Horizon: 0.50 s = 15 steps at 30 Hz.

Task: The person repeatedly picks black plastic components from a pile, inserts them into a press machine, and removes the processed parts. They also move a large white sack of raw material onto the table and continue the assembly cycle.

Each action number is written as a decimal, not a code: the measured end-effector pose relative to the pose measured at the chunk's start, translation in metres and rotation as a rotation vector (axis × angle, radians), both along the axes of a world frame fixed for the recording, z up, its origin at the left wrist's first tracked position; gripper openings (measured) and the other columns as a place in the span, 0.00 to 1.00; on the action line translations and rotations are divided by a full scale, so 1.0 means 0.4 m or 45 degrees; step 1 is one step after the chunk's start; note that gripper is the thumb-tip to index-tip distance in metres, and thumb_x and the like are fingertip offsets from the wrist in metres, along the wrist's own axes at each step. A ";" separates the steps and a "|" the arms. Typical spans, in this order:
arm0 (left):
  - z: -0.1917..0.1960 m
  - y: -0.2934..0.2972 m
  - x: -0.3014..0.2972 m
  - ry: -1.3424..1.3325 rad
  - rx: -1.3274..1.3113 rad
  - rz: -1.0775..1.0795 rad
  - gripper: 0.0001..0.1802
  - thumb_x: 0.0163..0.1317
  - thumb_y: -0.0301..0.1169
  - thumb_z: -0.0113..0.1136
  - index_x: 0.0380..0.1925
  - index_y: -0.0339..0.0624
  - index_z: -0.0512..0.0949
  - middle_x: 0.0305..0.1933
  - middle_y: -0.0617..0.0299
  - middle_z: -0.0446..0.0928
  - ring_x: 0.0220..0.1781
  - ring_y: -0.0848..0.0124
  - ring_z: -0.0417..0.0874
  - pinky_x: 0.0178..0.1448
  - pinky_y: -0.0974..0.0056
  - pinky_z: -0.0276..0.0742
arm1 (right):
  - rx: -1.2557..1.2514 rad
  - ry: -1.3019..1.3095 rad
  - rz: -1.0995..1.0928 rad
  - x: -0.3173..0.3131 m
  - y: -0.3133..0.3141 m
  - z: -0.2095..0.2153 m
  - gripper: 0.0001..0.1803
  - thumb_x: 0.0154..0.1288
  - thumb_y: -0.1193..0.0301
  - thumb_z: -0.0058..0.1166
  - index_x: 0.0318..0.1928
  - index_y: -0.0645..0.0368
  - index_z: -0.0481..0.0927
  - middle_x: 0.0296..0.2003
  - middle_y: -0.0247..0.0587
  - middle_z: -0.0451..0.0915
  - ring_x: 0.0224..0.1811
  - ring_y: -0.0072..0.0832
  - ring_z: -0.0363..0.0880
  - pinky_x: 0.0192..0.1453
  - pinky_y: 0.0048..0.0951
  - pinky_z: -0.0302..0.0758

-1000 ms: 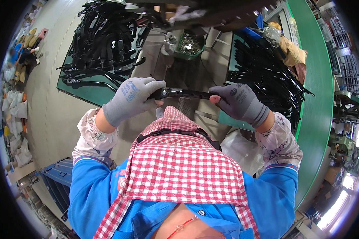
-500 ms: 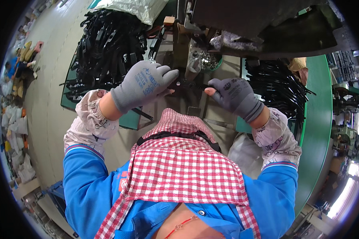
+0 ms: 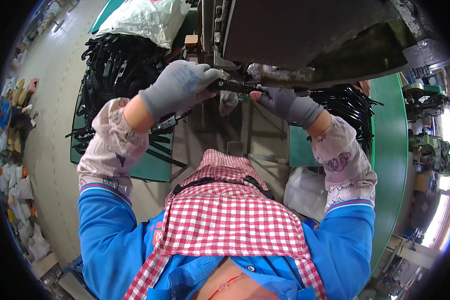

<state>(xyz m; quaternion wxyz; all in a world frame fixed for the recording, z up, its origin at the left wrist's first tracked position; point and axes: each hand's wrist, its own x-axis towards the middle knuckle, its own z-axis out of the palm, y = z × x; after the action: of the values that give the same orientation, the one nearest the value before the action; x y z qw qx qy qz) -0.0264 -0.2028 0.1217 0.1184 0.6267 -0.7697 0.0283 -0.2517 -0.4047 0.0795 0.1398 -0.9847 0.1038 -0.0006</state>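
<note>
A narrow black metal bar with small holes along it (image 3: pixel 237 87) spans the gap between my two gloved hands, just in front of the machine. My left hand (image 3: pixel 181 86), in a grey glove, is closed around its left end. The bar's right end sits in my right hand (image 3: pixel 289 104), with the thumb pressed along it. Slightly tilted, the bar runs lower toward the right. Behind it stands a worn metal post of the machine (image 3: pixel 228 102), partly covered by the bar. Whether bar and post touch, I cannot tell.
A heavy dark machine body (image 3: pixel 305 35) overhangs from the upper right. To the left, tangled black metal parts (image 3: pixel 117 70) are heaped beside a white sack (image 3: pixel 145 22). Black strips (image 3: pixel 342 107) lie on the right, next to a green table (image 3: pixel 389 130). A translucent plastic bag (image 3: pixel 309 195) sits low right.
Both hands have lifted the bar up and nearer the machine, and it now shows clearly between them. The whole view has shifted a little.
</note>
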 end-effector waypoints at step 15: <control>-0.195 0.055 -0.349 2.527 0.191 0.300 0.29 0.69 0.31 0.58 0.66 0.36 0.59 0.54 0.55 0.74 0.51 0.70 0.77 0.57 0.64 0.75 | 0.484 0.018 -0.531 0.088 -0.064 -0.202 0.27 0.70 0.46 0.45 0.58 0.49 0.80 0.46 0.48 0.84 0.46 0.45 0.83 0.52 0.44 0.78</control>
<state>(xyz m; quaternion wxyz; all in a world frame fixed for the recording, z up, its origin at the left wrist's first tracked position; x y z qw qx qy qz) -0.1658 -0.1809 0.0436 0.6638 0.4446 -0.2554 -0.5445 -0.2166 -0.4302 -0.0013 0.3181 -0.8982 0.3036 -0.0029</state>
